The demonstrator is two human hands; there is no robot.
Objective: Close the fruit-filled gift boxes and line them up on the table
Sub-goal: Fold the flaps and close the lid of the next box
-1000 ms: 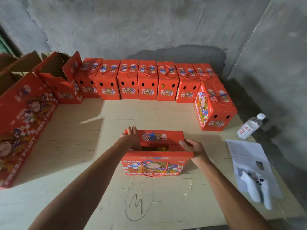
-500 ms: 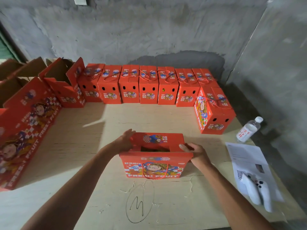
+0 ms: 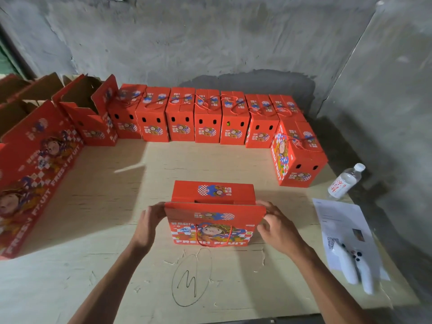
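Red cardboard, stiff at the folds but likely heavy with fruit, is best taken at the flap ends, and at lower centre of the frame my left hand (image 3: 149, 226) and right hand (image 3: 278, 228) each pinch one end of the near flap of the gift box (image 3: 211, 220), fingers curled over its corners and thumbs beneath. Its far flap (image 3: 212, 191) already lies flat beyond my fingertips, a dark slot between the two. Across the upper middle of the frame, a row of closed boxes (image 3: 205, 120) lines the table (image 3: 117, 183) against the wall.
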